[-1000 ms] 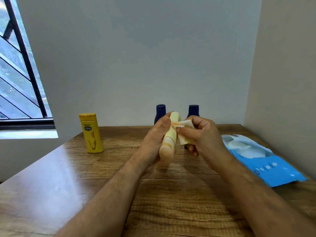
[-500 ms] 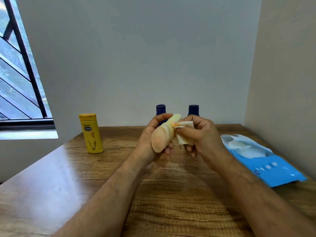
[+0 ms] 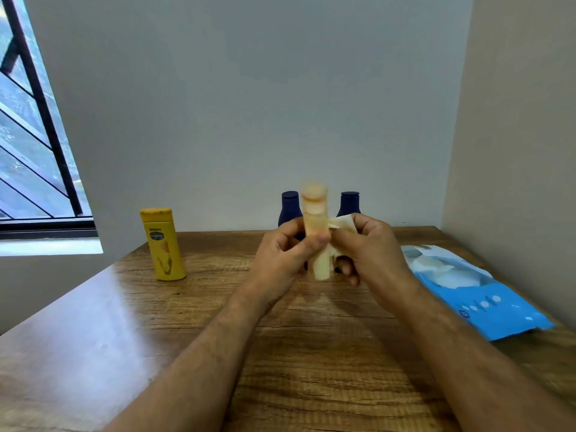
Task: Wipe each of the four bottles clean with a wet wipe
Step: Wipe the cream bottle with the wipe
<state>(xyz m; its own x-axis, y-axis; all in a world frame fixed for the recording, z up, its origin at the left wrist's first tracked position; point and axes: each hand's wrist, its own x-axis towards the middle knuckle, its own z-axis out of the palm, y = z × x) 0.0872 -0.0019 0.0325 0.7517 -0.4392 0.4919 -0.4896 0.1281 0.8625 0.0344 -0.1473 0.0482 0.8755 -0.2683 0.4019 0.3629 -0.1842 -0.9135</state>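
Note:
My left hand [image 3: 282, 254] grips a cream-coloured bottle [image 3: 315, 213] above the table, holding it roughly upright with its round end up; it looks motion-blurred. My right hand [image 3: 371, 251] pinches a folded white wet wipe [image 3: 343, 224] against the bottle's right side. A yellow bottle [image 3: 162, 244] stands upright at the left on the wooden table [image 3: 156, 338]. Two dark blue bottles stand at the back, the left blue bottle [image 3: 290, 207] and the right blue bottle [image 3: 349, 204], both partly hidden behind my hands.
A blue pack of wet wipes [image 3: 477, 291] lies near the table's right edge, beside the side wall. A window with dark bars [image 3: 34, 120] is at the left. The back wall rises just behind the blue bottles.
My left hand has turned the cream bottle from lying with its end pointing at me to roughly upright. The wipe in my right hand stays against it.

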